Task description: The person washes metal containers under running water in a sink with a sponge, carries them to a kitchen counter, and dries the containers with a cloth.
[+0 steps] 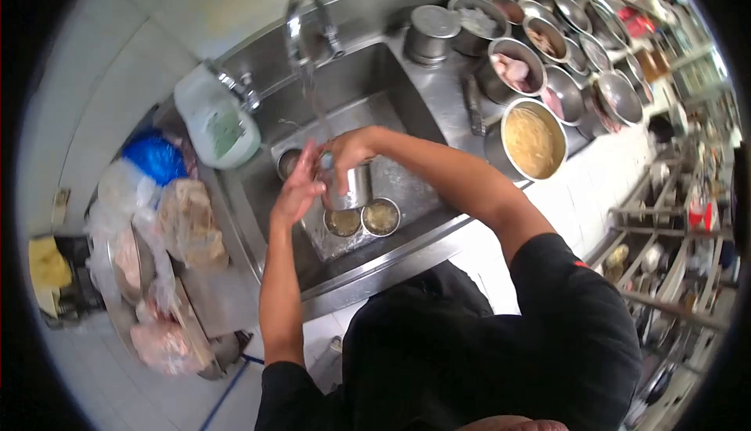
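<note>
My right hand (353, 152) grips a metal container (356, 188) by its rim over the sink (415, 165), under the running tap (301, 28). The container is tilted, with its mouth toward my left hand. Fingers stretched out, my left hand (294, 195) is close beside that mouth; whether it touches the metal I cannot tell. Two small round metal cups, one left (343, 222) and one right (381, 217), stand in the sink just below, with yellowish contents. Another round metal vessel (289, 163) is partly hidden behind my left fingers.
Several metal pots crowd the right counter, including one with pale yellow strips (534, 141) and one with pinkish pieces (512, 70). A cut-open plastic jug (219, 118) with a green scouring pad stands left of the sink. Plastic bags (192, 220) lie beyond it; shelves (665, 235) stand far right.
</note>
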Action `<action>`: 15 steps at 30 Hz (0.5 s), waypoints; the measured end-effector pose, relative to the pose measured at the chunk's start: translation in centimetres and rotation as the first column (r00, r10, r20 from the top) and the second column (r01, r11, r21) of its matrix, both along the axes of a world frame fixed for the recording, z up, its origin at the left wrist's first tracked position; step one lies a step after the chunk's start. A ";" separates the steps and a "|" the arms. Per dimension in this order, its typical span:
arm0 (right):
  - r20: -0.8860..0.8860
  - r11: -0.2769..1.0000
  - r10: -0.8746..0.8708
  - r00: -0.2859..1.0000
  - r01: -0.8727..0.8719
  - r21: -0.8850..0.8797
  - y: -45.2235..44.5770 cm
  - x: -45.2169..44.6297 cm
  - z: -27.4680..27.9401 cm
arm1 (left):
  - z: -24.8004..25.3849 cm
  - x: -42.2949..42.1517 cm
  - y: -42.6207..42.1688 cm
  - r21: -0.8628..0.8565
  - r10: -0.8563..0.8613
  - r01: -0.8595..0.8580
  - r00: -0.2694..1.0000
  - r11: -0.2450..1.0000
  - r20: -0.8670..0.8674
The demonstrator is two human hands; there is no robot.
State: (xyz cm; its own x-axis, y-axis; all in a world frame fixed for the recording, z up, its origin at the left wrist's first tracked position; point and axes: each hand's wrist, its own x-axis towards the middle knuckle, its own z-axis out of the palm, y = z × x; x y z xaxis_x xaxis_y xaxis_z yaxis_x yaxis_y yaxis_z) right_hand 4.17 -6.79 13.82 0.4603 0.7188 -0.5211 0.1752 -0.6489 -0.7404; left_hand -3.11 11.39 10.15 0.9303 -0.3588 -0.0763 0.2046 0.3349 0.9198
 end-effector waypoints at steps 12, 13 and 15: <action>0.489 0.757 -0.627 0.607 0.622 0.198 -8.3 -9.9 -0.8 | -4.2 5.6 -5.7 0.800 -0.706 -0.529 0.450 0.284 0.547; 0.481 0.754 -0.625 0.615 0.636 0.165 -9.5 -11.6 -1.5 | -5.4 6.9 -5.8 0.747 -0.749 -0.608 0.355 0.270 0.560; 0.475 0.739 -0.663 0.578 0.608 0.291 -12.1 -15.0 -3.7 | -6.6 7.9 -6.4 0.893 -0.740 -0.439 0.566 0.103 0.364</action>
